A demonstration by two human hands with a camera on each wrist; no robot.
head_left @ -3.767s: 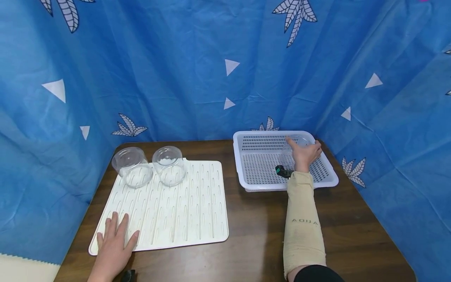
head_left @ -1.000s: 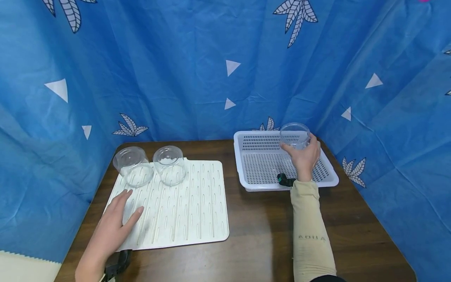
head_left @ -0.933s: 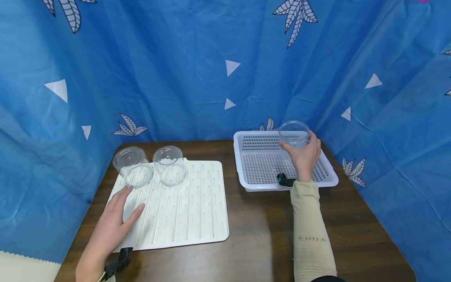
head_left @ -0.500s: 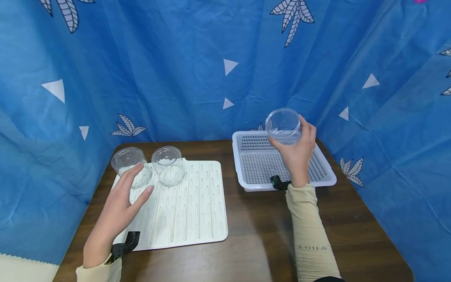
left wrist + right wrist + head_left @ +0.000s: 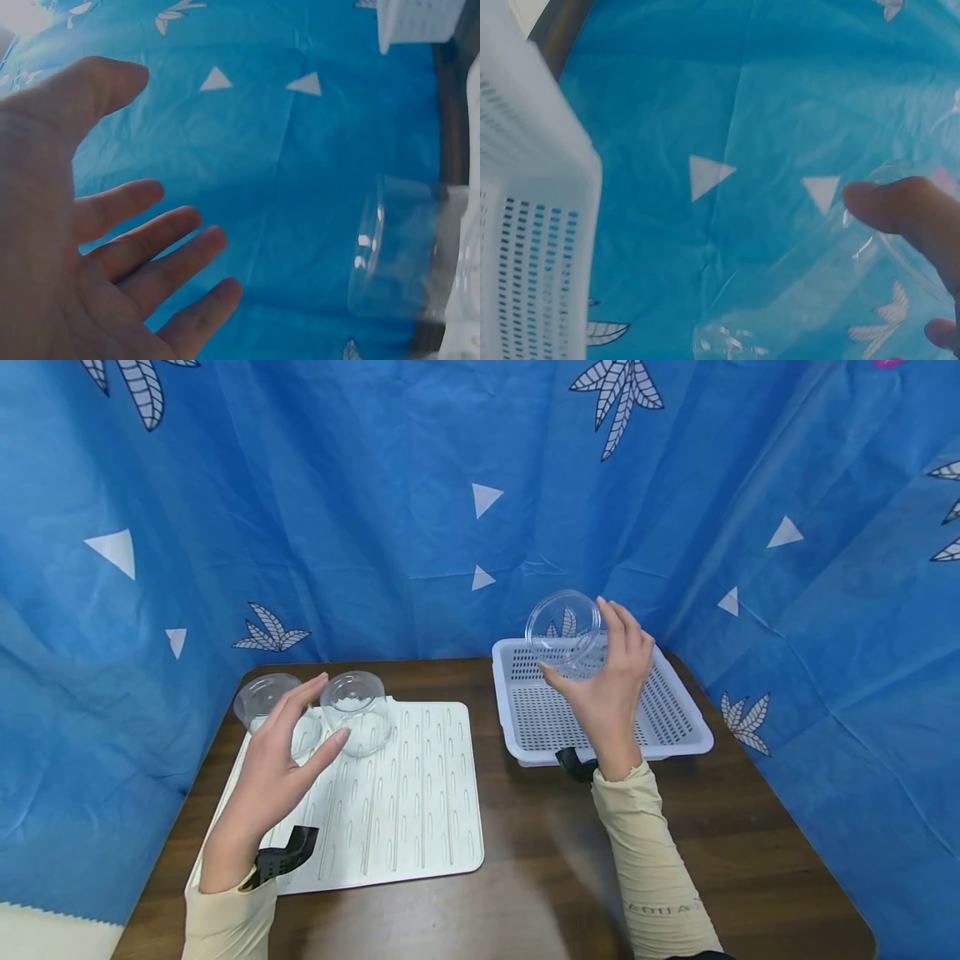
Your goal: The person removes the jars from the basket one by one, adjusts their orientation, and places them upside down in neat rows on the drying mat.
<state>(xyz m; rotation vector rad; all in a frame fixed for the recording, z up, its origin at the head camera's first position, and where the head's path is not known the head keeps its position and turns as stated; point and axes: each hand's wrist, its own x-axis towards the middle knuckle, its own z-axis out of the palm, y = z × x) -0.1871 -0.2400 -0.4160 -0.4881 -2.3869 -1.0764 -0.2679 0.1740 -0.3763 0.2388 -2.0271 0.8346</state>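
Observation:
My right hand grips a clear plastic jar by its side, thumb on one side and fingers on the other. The jar is held above the basket, tilted with its round mouth towards the head camera; the right wrist view shows the thumb on the see-through jar. My left hand, fingers spread apart and holding nothing, hovers over the white ridged mat. Two similar jars stand upside down at the mat's back edge: the left jar, partly hidden by my left fingers, and its neighbour.
A white perforated plastic basket stands at the back right of the brown wooden table. Blue patterned curtain hangs close behind the table and along both sides.
My right hand has taken the jar up out of the basket, moved it leftward and tipped it. My left hand has risen off the mat's front corner and moved forward and right.

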